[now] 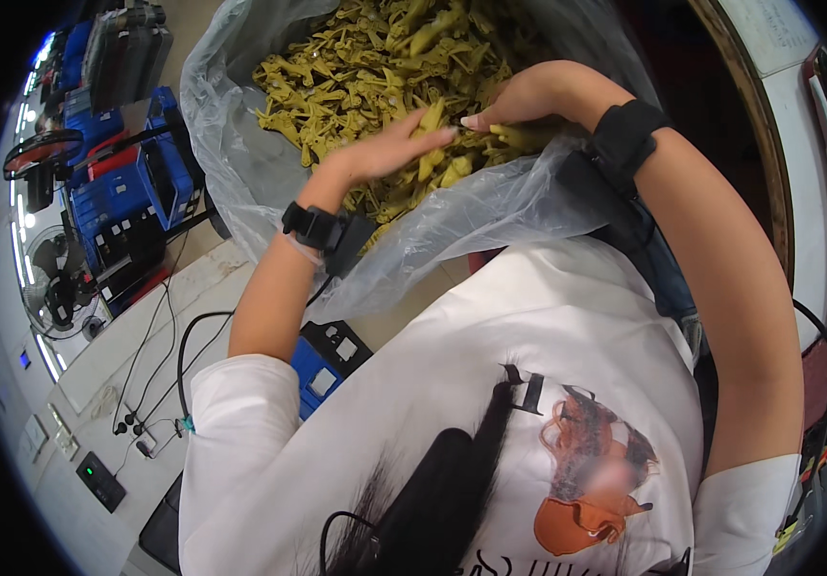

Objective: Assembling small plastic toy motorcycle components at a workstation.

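Note:
A large clear plastic bag lies open before me, filled with many small yellow plastic parts of an irregular, branching shape. Both my hands reach into it and face each other over the near side of the heap. Between the thumb and fingers of my left hand sit some yellow parts. My right hand bends down from the right, thumb toward the left hand, closed around more parts; most of its fingertips are hidden among them. Some parts near the hands are smeared by motion. Each wrist wears a black strap with a box.
Blue crates stand stacked at the left, near a black fan. Cables run over the pale floor toward a small black box with a green light. Another blue bin is below the bag. A white surface stands at right.

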`<state>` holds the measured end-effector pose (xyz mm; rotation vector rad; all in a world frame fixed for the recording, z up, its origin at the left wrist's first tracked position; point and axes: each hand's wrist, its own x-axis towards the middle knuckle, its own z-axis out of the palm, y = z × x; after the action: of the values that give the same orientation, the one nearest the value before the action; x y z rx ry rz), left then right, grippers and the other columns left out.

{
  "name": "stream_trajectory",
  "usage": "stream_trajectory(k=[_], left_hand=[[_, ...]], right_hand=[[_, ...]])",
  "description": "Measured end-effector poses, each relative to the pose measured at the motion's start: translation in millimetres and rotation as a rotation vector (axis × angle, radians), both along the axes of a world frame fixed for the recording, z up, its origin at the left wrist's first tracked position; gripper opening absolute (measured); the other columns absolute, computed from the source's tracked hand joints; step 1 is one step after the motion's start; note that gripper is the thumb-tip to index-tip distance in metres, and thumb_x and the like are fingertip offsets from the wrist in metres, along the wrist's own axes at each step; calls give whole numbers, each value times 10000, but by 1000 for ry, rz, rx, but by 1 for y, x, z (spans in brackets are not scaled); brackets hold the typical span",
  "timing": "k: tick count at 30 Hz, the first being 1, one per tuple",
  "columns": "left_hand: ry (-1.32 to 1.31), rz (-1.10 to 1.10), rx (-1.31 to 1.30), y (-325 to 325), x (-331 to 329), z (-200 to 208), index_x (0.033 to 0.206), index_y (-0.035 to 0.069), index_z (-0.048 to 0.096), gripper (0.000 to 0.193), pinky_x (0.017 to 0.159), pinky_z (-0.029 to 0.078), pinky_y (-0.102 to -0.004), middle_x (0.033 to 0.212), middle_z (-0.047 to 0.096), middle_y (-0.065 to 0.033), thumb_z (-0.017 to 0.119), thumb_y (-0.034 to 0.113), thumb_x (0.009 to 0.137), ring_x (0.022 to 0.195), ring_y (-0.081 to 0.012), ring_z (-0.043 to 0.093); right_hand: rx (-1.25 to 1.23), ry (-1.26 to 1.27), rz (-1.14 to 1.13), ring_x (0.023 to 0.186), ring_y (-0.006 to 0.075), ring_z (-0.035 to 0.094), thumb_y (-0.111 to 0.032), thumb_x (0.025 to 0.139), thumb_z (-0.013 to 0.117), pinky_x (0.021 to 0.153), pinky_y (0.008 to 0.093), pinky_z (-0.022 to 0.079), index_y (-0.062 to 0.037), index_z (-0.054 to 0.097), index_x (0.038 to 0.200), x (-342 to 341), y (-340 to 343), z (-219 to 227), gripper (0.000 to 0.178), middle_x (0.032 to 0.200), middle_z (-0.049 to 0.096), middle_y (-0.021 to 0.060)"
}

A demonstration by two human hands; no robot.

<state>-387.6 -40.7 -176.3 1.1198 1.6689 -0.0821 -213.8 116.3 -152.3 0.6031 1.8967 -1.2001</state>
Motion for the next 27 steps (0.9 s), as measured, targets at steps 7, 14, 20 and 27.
stream_trajectory(k=[7,14,20,27], left_hand=[[-222,336,53,-22,1,-14,1470,68,217,844,1026,365,-421,1433,377,-153,473,624,889,1321,-260,380],[-764,906,-266,-22,22,-1,1301,55,485,578,924,488,-300,1205,593,-68,425,521,964,1057,-145,592],[-777,991,-176,-10,36,4,1327,26,465,602,970,471,-328,1269,569,-107,412,507,969,1091,-198,592],[-1006,1279,-65,25,63,7,1302,28,486,680,995,463,-426,1254,571,-161,420,588,922,1143,-293,569]], right_hand=[[-71,2,-171,1427,349,196,-744,806,488,1132,464,176,-148,528,1350,7,-8,14,808,1505,297,202],[-249,37,-263,1444,375,89,-777,719,568,1135,507,116,-1,371,1417,13,-9,16,1063,1524,193,255],[-202,96,-373,1418,373,169,-739,724,604,1136,470,155,64,225,1453,12,-14,15,1149,1489,224,297],[-200,337,-1120,1100,281,572,-421,843,666,894,357,494,32,439,1310,9,-20,-27,689,1240,520,243]])
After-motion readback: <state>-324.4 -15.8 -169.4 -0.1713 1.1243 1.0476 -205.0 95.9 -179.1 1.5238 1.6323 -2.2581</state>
